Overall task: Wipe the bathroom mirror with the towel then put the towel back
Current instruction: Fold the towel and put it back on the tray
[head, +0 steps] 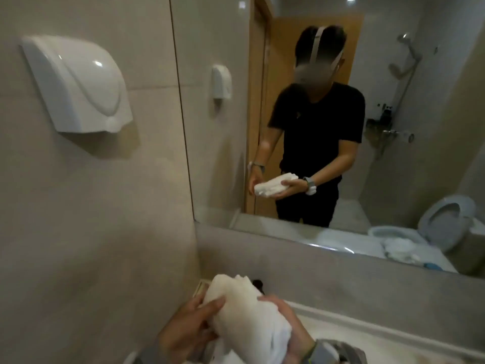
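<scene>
A white towel [242,308], bunched into a thick roll, sits low in the head view, held between both hands above the washbasin counter. My left hand [187,328] grips its left side with fingers curled over the cloth. My right hand [284,324] wraps its right side; a watch is on that wrist. The large wall mirror [225,127] fills the upper right and reflects a person in a black shirt holding the same towel with both hands.
A white hand dryer [76,85] is mounted on the tiled wall at upper left. A grey ledge [341,274] runs below the mirror, and the white basin rim [380,332] lies at lower right. The mirror reflects a toilet, a shower fitting and a wooden door.
</scene>
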Motion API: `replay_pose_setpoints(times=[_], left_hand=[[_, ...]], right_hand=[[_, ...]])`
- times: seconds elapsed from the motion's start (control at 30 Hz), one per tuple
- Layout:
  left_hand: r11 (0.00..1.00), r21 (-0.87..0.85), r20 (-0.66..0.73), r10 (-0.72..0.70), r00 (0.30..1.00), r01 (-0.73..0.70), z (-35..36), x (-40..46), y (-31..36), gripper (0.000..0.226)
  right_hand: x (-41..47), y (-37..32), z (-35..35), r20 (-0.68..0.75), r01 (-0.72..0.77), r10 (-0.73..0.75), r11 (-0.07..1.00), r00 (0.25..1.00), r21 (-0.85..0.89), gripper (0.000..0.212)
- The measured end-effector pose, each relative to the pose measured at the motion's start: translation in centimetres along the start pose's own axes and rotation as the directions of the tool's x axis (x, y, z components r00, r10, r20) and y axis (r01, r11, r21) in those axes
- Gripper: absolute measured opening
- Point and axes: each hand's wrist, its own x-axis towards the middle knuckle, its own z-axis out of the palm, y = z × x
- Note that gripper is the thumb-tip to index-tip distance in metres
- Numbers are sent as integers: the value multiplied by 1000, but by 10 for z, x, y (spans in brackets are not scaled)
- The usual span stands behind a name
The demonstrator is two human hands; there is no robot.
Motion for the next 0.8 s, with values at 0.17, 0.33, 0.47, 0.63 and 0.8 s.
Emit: replay_pose_setpoints(times=[0.17, 0.33, 0.47, 0.63, 0.8], left_hand=[[1000, -25, -204, -6, 979, 0, -17, 2, -39, 51], [997, 18, -317, -65, 946, 75, -38, 16, -95, 57], [979, 112, -373, -120, 920, 173, -58, 36, -144, 41], [903, 334, -454, -99, 885, 272, -91, 59, -185, 35], [840, 460, -449, -59, 892, 288, -110, 79, -197, 37]], right_hand=[[-8, 74, -43, -50, 99, -113, 969, 992, -227, 51], [8, 109, -84, -283, 112, -269, 876, 921, -470, 57], [35, 132, -101, -421, 12, -292, 833, 859, -553, 39], [82, 169, -126, -540, -125, -335, 753, 772, -646, 35], [113, 189, -139, -549, -181, -398, 665, 735, -724, 30]])
